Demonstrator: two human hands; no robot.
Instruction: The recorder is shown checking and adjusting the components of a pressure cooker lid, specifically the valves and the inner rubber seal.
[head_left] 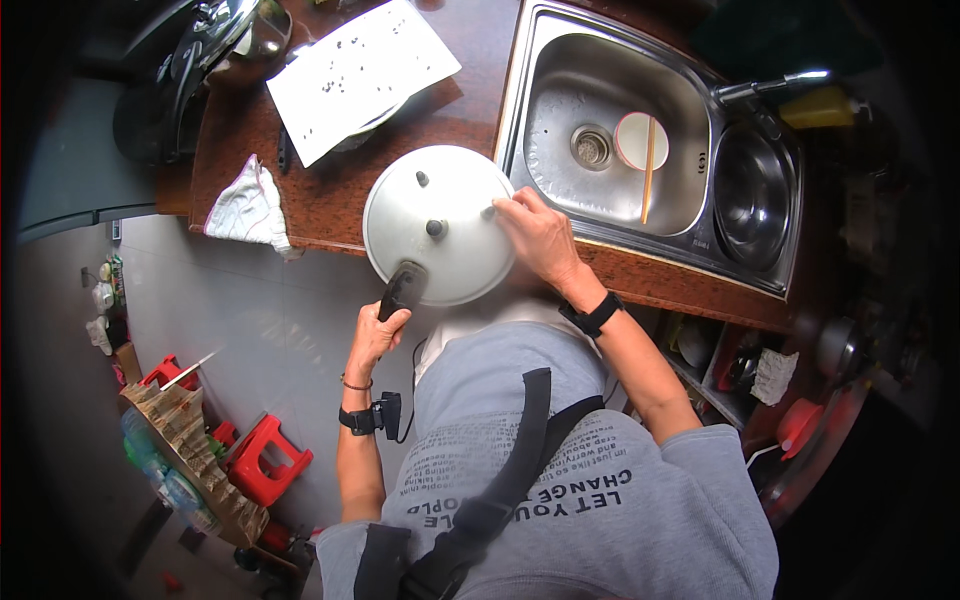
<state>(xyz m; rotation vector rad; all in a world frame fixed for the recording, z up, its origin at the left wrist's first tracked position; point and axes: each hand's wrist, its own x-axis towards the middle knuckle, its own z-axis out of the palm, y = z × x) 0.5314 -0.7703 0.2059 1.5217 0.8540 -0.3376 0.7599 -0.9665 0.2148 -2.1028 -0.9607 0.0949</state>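
A white, round lidded pressure cooker, with a black knob on top, is at the counter's front edge, left of the sink; whether it rests on the counter I cannot tell. My left hand is closed around its long black handle, which points toward my body. My right hand grips the small side handle at the cooker's right, mostly hidden under my fingers.
The steel sink holds a white bowl with chopsticks across it. A speckled white sheet, a white cloth and dark pots are on the counter. Red stools stand lower left.
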